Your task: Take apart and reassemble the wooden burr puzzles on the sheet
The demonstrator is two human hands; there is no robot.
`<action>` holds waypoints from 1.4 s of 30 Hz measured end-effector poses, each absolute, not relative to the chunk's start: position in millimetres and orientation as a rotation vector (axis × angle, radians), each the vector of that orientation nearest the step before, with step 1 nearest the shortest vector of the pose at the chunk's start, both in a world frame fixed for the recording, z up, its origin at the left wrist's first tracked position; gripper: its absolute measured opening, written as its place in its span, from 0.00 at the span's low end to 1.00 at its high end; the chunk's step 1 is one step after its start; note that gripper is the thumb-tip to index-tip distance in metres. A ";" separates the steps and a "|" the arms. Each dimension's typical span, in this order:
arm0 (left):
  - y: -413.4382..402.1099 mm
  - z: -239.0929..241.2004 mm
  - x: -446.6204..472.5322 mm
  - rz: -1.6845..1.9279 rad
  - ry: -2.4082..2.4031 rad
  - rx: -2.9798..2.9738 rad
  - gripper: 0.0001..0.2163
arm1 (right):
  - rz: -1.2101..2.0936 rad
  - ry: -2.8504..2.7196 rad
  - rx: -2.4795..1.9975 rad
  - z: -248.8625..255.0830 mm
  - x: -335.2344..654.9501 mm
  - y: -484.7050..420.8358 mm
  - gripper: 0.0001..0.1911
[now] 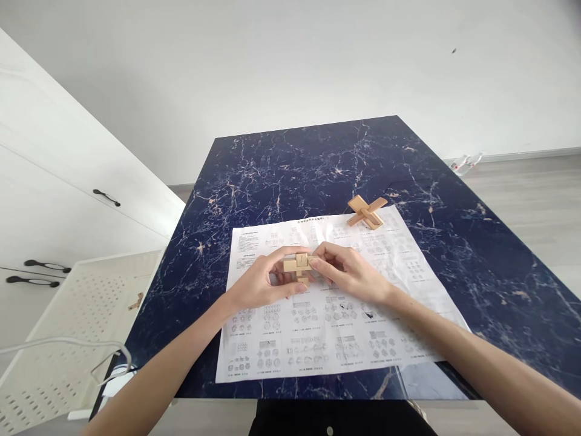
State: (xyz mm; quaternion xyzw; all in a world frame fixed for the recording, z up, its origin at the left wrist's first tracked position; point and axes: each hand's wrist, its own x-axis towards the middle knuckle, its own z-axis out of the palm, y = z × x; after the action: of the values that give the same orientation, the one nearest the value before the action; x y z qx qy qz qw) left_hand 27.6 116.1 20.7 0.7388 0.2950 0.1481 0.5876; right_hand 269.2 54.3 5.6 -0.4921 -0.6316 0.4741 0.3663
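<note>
My left hand (265, 281) and my right hand (349, 272) meet over the middle of a printed instruction sheet (327, 339), both closed on a small wooden interlocking puzzle (298, 266) made of crossed light-wood bars. The left fingers wrap it from the left and below. The right fingertips pinch its right end. A second wooden puzzle (367, 211), an assembled cross of bars, lies on the sheet's far right corner, apart from both hands.
The sheet lies on a dark blue marbled table (318, 163). A white perforated tray (59, 339) with a small wooden piece (135, 301) stands left of the table, beside white cabinets (68, 181). A white cable (68, 345) crosses the tray. Grey floor lies to the right.
</note>
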 end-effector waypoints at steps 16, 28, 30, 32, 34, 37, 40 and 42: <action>125.3 12.0 29.2 0.394 0.477 1.339 0.25 | 1.164 -1.616 -1.308 4.3 266.7 55.6 0.30; 126.8 15.1 30.5 0.487 0.577 1.255 0.33 | 1.005 -1.602 -1.310 -2.1 261.1 51.5 0.18; 127.2 15.8 30.4 0.576 0.629 1.272 0.32 | 0.842 -1.678 -1.313 -6.6 259.6 51.2 0.21; 127.8 17.3 30.3 0.653 0.677 1.287 0.32 | 0.710 -1.771 -1.290 -10.8 258.0 50.8 0.29; 128.3 19.2 30.4 0.694 0.720 1.296 0.32 | 0.621 -1.862 -1.283 -13.9 256.2 50.2 0.37; 128.0 20.8 31.2 0.682 0.748 1.310 0.33 | 0.532 -1.957 -1.331 -15.5 253.9 49.7 0.33; 126.9 18.9 32.0 0.658 0.744 1.346 0.34 | 0.573 -1.925 -1.314 -13.9 254.2 50.6 0.26; 125.8 15.9 31.8 0.646 0.742 1.391 0.35 | 0.702 -1.817 -1.295 -11.7 256.3 52.0 0.28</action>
State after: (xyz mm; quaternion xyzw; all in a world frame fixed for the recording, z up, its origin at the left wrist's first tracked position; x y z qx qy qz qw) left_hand 31.8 125.8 15.9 0.6144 0.3277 0.2851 0.6586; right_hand 256.3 52.0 -11.7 -0.5095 -0.7153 0.2762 0.3905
